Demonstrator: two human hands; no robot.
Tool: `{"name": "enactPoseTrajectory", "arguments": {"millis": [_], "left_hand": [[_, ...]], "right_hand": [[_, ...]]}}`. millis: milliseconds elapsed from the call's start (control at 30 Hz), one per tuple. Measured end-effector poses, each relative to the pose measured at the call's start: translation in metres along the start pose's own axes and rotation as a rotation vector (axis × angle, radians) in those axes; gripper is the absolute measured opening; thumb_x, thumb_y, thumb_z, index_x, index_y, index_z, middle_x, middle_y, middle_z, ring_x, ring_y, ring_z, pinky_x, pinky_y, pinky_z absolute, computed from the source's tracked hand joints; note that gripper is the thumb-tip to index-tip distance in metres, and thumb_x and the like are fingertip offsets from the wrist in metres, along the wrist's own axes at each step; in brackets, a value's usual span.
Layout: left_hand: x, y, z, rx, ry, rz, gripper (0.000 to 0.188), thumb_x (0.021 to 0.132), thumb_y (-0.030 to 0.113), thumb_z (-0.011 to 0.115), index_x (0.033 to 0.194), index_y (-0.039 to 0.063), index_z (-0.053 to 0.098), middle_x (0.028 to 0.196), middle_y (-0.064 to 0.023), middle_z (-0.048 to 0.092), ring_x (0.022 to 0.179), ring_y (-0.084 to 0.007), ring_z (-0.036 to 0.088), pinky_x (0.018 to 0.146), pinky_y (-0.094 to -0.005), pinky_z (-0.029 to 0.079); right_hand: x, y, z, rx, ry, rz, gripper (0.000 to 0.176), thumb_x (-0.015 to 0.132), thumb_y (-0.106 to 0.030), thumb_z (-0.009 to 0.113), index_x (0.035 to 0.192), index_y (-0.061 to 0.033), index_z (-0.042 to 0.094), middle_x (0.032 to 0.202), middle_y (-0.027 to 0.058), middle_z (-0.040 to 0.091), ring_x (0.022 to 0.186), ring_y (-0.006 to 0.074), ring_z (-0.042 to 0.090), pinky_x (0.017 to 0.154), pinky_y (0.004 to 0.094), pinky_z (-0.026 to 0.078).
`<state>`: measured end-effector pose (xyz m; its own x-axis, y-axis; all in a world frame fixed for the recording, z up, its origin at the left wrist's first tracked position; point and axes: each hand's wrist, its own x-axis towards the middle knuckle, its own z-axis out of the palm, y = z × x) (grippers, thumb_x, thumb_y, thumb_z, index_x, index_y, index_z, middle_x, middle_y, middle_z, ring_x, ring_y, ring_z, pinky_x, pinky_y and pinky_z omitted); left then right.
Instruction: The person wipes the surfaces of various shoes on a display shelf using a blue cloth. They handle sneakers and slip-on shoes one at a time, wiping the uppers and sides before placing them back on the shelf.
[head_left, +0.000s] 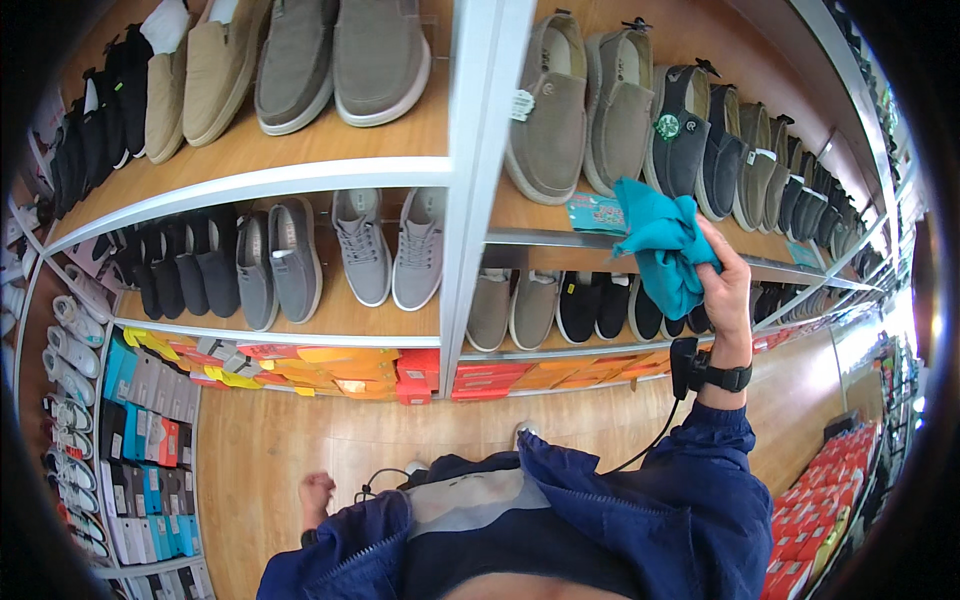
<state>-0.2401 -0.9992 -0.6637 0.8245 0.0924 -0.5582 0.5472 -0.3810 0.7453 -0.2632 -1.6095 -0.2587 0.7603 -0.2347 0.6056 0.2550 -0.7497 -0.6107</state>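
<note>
My right hand grips a bunched teal cloth at the front edge of the right-hand shelf. Just behind the cloth stand dark grey slip-on shoes, one with a round green tag, and a pair of taupe slip-on shoes. A teal printed card lies on the shelf, partly behind the cloth. My left hand hangs low over the wooden floor, fingers curled, with nothing visible in it. A strapped device with a cable sits on my right wrist.
A white upright post divides the shelves. Grey lace-up shoes and more slip-ons stand on the lower shelf. Orange and red shoe boxes are stacked underneath. Shoe boxes fill the left side; red boxes stand at lower right.
</note>
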Motion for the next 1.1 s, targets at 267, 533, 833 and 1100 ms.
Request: {"name": "enactPoseTrajectory", "arguments": {"millis": [267, 533, 833, 1100], "left_hand": [[-0.089, 0.294, 0.139, -0.036, -0.115, 0.659, 0.021, 0.084, 0.008, 0.058, 0.101, -0.003, 0.057, 0.093, -0.0066, 0.062, 0.084, -0.0134, 0.059, 0.078, -0.0269, 0.047], [-0.202, 0.517, 0.218, 0.241, 0.027, 1.439, 0.028, 0.080, 0.008, 0.058, 0.107, 0.003, 0.054, 0.096, -0.0137, 0.061, 0.088, -0.0282, 0.060, 0.076, -0.0347, 0.049], [-0.170, 0.710, 0.262, 0.802, 0.453, 1.361, 0.035, 0.077, 0.001, 0.045, 0.110, 0.005, 0.059, 0.105, -0.0166, 0.061, 0.100, -0.0295, 0.058, 0.085, -0.0368, 0.046], [-0.110, 0.714, 0.273, 1.016, -0.032, 1.290, 0.028, 0.076, 0.012, 0.050, 0.098, 0.002, 0.065, 0.103, -0.0175, 0.062, 0.097, -0.0327, 0.058, 0.083, -0.0384, 0.046]], "right_hand": [[0.031, 0.060, -0.069, 0.064, -0.003, -0.183, 0.042, 0.078, 0.008, 0.048, 0.118, 0.0008, 0.054, 0.125, 0.0154, 0.051, 0.118, 0.0240, 0.046, 0.101, 0.0330, 0.032], [0.050, 0.083, -0.104, 0.074, -0.049, -0.313, 0.045, 0.075, 0.013, 0.041, 0.116, 0.0004, 0.055, 0.125, 0.0173, 0.050, 0.118, 0.0279, 0.047, 0.099, 0.0361, 0.035], [0.071, 0.056, -0.100, -0.030, -0.087, -0.441, 0.051, 0.068, 0.015, 0.040, 0.112, -0.0033, 0.058, 0.123, 0.0186, 0.052, 0.114, 0.0301, 0.051, 0.095, 0.0341, 0.039], [0.133, 0.038, 0.008, -0.097, -0.147, -0.704, 0.038, 0.073, 0.004, 0.049, 0.109, -0.0067, 0.055, 0.114, 0.0190, 0.053, 0.100, 0.0383, 0.054, 0.083, 0.0385, 0.047]]}}
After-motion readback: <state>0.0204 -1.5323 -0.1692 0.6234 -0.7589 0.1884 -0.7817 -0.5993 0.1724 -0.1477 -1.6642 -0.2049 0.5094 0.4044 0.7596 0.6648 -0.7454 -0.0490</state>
